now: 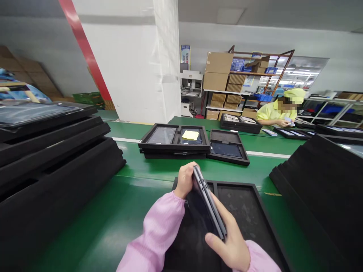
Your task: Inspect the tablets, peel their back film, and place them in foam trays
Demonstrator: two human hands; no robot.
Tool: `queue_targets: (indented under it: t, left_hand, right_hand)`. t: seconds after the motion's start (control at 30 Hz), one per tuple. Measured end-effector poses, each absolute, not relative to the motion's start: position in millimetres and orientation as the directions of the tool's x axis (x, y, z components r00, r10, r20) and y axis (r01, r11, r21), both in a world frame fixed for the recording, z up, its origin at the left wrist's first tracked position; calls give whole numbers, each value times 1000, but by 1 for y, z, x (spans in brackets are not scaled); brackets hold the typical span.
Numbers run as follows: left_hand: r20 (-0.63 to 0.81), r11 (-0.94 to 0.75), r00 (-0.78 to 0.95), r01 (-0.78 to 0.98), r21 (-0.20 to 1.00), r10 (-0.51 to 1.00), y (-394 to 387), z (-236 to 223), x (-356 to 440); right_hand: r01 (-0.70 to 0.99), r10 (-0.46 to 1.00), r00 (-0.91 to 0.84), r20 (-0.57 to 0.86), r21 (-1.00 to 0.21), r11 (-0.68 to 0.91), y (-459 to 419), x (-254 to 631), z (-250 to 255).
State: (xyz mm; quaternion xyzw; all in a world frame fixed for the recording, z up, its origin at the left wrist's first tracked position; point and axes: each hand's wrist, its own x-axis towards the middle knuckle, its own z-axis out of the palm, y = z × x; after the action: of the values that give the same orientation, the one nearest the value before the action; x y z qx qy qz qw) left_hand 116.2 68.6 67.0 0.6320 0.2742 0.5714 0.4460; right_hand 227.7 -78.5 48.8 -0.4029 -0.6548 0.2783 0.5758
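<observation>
Two thin dark tablets (202, 206), pressed face to face, are tilted up on edge between my hands. Their grey side edges, with small slots, face up and to the right. My left hand (185, 179) is closed around their far upper end. At the near end, my right hand (231, 234) grips them, thumb on the dark screen side and fingers behind. Below lies a black foam tray (241, 211) with a divider; its right compartment shows a bare floor, while the tablets and my left arm partly hide the left one.
Tall black foam tray stacks stand at left (70, 162) and right (320, 192). Ahead on the green bench (136, 166) sit stacked trays with tablets (161, 135), one bearing a yellow note (190, 135), and another tray (227, 149). A co-worker (272, 113) in yellow handles small items at far right.
</observation>
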Motion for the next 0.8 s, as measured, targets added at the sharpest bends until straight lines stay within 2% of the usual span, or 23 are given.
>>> queue_targets:
  t: [0.1,0.2,0.3,0.53,0.8]
  left_hand:
    - [441,-407,255,-176,896,861,74,68,131]
    - [404,-346,345,-219,912,847,72,67,141]
    - [397,-315,390,-260,913,831,71,66,144]
    - [444,-381,353,-234,894,824,69,60,135]
    - [442,-374,409,-239,896,798,62,64,138]
  right_hand:
    - [155,941,-3,338,-930,334,-74,242,64]
    - [125,977,80,200,-974,189,-66,248,76]
    - [104,975,138,174,-982,160,-59,249,83]
    - [66,988,53,142,-988,139,-56,253,83]
    - [177,992,38,118,-978,110,-64,262,85]
